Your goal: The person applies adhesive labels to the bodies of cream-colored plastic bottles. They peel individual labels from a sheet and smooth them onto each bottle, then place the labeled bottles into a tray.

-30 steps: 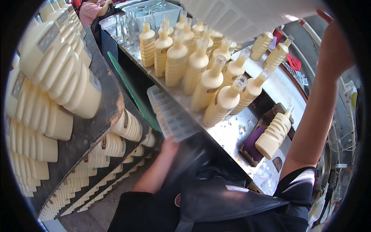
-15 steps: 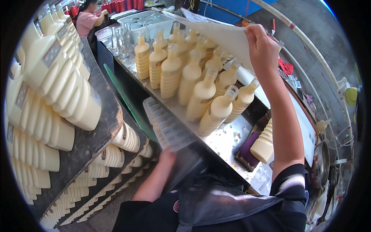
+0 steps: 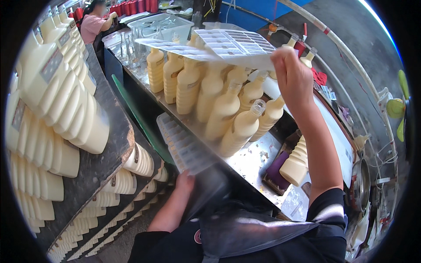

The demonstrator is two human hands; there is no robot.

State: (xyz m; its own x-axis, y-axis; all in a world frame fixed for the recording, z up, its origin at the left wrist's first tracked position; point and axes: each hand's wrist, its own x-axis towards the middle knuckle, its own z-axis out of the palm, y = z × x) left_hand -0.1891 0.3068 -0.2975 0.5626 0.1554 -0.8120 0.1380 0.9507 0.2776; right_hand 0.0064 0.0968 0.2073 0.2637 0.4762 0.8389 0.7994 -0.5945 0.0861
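Note:
My right hand (image 3: 293, 74) is raised over the table, its fingers pinched on the near corner of a label sheet (image 3: 239, 44). That sheet spreads out above the bottles with rows of printed panels showing; a second flap (image 3: 177, 47) hangs to its left. Low beside the table's edge, my left hand (image 3: 185, 179) grips a translucent label sheet (image 3: 180, 147), its fingers partly hidden. Between the hands stand several cream-coloured glass bottles (image 3: 240, 131) with ribbed sides and open necks. Nearer me, another cream bottle (image 3: 296, 162) lies tilted on a purple-padded holder (image 3: 275, 172).
Dark shelves (image 3: 103, 162) packed with cream bottles (image 3: 66, 94) rise close on the left. Clear bottles (image 3: 129, 46) and a plastic tub (image 3: 160, 24) occupy the table's far end, near a person in pink (image 3: 93, 25). A curved pipe (image 3: 337, 41) and a green fan (image 3: 396, 108) are at right.
The sheet in my right hand has swung lower and leftward over the bottles, and its printed face now shows. My left hand stays on its sheet, shifted slightly. The view has moved a little.

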